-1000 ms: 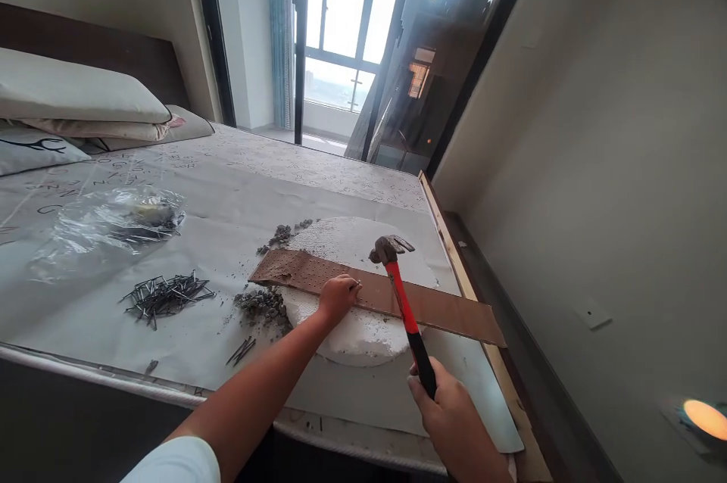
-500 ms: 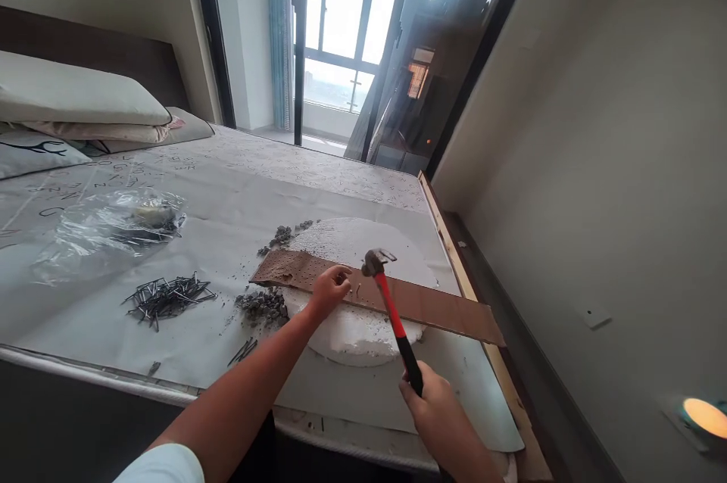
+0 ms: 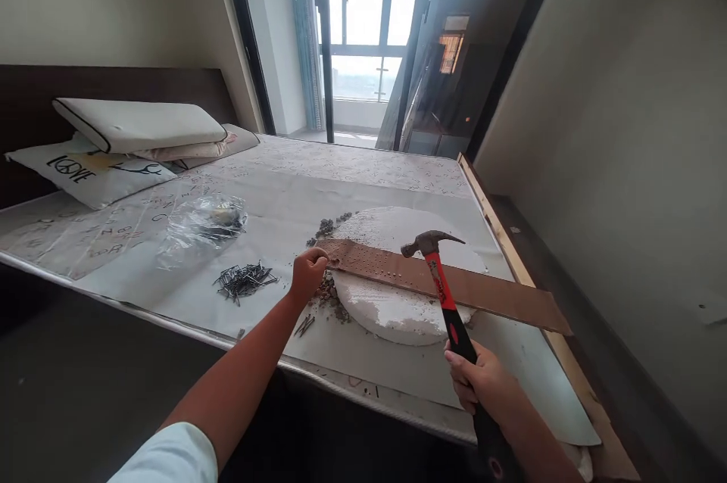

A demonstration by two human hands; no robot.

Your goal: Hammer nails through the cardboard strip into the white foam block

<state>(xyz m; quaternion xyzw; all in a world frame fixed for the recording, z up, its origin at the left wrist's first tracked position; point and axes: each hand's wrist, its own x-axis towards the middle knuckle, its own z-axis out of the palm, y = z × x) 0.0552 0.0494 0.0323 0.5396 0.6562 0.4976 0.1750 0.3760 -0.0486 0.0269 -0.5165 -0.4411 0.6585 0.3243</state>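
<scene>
The right hand (image 3: pixel 482 381) grips a hammer (image 3: pixel 440 282), its head raised above the brown strip (image 3: pixel 482 294). The left hand (image 3: pixel 308 273) pinches that strip's near end, loose nails (image 3: pixel 244 280) just left of it.

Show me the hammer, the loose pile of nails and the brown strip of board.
hammer (image 3: pixel 430 241), head view, on its metal head.
pile of nails (image 3: pixel 245 279), head view, middle of the heap.
brown board (image 3: pixel 500 297), head view, bare right stretch.

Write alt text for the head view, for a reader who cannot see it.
The right hand grips a red-handled hammer, its head above a brown wooden strip lying across a white foam disc on a covered bed. The left hand pinches the strip's left end, with loose nails nearby.
</scene>
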